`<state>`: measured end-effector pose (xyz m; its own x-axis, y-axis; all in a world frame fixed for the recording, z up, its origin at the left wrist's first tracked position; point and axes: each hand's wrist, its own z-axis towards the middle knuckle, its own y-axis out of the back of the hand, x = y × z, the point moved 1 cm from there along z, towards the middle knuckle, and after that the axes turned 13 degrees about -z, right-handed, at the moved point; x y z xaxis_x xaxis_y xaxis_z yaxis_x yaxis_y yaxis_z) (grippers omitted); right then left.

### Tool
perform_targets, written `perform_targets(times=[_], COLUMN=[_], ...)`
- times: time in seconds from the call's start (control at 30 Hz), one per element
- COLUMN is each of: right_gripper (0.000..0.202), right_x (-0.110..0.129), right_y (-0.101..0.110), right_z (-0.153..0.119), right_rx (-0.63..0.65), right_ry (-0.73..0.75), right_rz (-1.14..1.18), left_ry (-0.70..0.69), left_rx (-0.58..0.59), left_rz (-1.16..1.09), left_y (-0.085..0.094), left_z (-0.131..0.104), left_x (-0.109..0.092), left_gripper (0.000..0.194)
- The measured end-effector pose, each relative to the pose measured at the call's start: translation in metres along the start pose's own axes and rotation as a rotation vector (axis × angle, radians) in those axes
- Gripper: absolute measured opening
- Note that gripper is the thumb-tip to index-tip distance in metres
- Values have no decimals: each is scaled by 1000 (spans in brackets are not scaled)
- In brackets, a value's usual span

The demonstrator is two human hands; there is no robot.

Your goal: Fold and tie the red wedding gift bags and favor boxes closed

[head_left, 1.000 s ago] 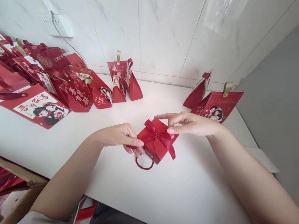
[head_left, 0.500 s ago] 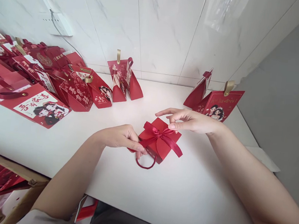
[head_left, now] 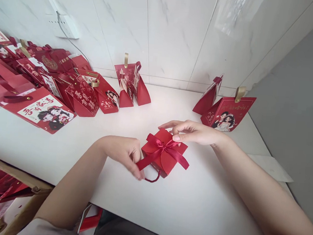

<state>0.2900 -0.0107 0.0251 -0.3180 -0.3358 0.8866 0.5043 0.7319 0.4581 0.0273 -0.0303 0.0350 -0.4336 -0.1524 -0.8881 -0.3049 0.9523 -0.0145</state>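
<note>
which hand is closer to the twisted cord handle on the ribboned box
Left. The left hand has its fingertips beside the cord handle; the right hand is at the far side of the ribboned box, beyond the bow.

The smooth white tabletop (head_left: 189,208) bears a square red box with a satin bow (head_left: 166,158) near its middle, printed red paper gift bags (head_left: 84,96) crowding the left end, and tapered red cartons (head_left: 143,92) along the back edge.

The head camera looks forward and steeply down from close above the near edge of the counter (head_left: 192,208).
</note>
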Motion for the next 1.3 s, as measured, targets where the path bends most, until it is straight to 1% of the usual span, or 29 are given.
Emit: perform_targets(times=[0.07, 0.1, 0.13, 0.17, 0.2, 0.23, 0.3, 0.33, 0.37, 0.4, 0.43, 0.47, 0.53, 0.6, 0.67, 0.8, 0.97, 1.17, 1.3], right_gripper=[34, 36, 38, 39, 41, 42, 41, 40, 39, 38, 37, 36, 36, 36, 37, 39, 34, 31, 30], right_x=[3, 5, 6, 7, 8, 9, 9, 10, 10, 10, 9, 9, 9, 9, 9, 10, 9, 4, 4], right_y=[-2, -2, -2, -2, -2, -2, -2, -2, -2, -2, -2, -3, -3, -4, -4, -2, 3, 6, 5], right_z=[0, -1, -1, -1, -1, -1, -1, -1, 0, 0, 0, 0, 1, 1, 2, 1, -3, -5, -4], right_rx=[3, -9, -27, -48, -70, -90, -125, -140, -152, -158, -157, -148, -111, -81, -66, -42, -13, 11, 6], right_ry=[-1, 2, 8, 14, 20, 27, 40, 47, 52, 57, 59, 58, 54, 60, 72, 60, 33, -16, -15], right_rz=[34, 41, 42, 39, 34, 30, 26, 28, 29, 27, 21, 14, -8, -29, -46, -67, -137, -191, -195], left_ry=[65, 93, 83, 54, 7, -57, -220, -314, -411, -504, -576, -612, -603, -548, -520, -515, -509, -482, -474], left_rx=[144, 172, 112, 9, -139, -323, -722, -880, -965, -979, -945, -896, -810, -771, -761, -776, -798, -764, -748], left_rz=[63, 91, 111, 133, 159, 187, 243, 269, 293, 314, 332, 347, 361, 357, 343, 313, 305, 334, 345], left_y=[7, 11, 17, 22, 26, 28, 25, 20, 13, 5, -3, -11, -23, -30, -32, -34, -36, -35, -34], left_z=[-12, -18, -23, -27, -29, -28, -21, -14, -7, 1, 9, 15, 25, 31, 34, 39, 43, 44, 41], left_x=[-1, -1, -1, -1, -1, -1, -3, -4, -6, -8, -10, -11, -12, -10, -7, -2, -1, 0, -3], left_gripper=[22, 26, 32, 39, 45, 48, 40, 33, 28, 24, 22, 20, 16, 15, 14, 12, 11, 10, 10])
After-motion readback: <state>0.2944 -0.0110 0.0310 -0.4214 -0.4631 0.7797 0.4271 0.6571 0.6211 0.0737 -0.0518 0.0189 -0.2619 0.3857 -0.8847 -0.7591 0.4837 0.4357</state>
